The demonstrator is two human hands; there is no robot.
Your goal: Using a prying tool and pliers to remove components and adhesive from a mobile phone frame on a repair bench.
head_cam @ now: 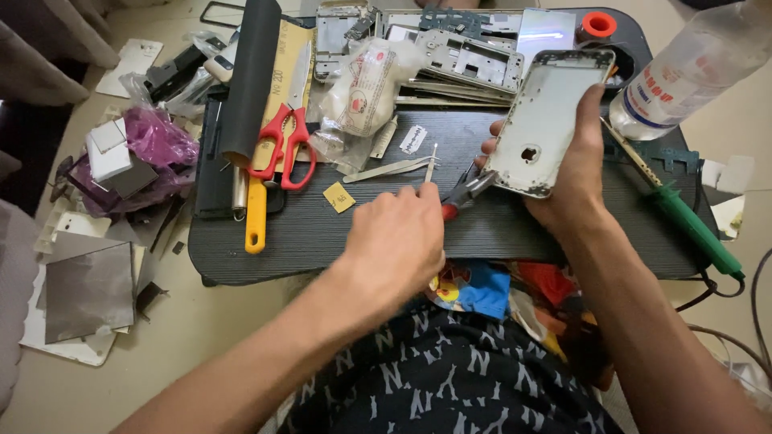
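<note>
head view: right hand (575, 173) grips a stripped phone shell (548, 120) above the table (322, 233); left hand (398, 237) pinches a thin metal tool (431, 163). the shell looks gutted already, more bare frames (470, 58) piled behind. the tool's lower end hides in the fist; the bottle (691, 76) is cut off.

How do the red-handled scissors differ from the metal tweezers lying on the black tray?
The scissors have bright red plastic handles; the tweezers are bare silvery metal all over. The scissors lie roughly lengthwise, blades pointing away from the person, while the tweezers lie nearly crosswise. The scissors rest partly on a yellow sheet; the tweezers lie straight on the tray. The tweezers are closer to the left hand. Both lie flat and untouched.
</note>
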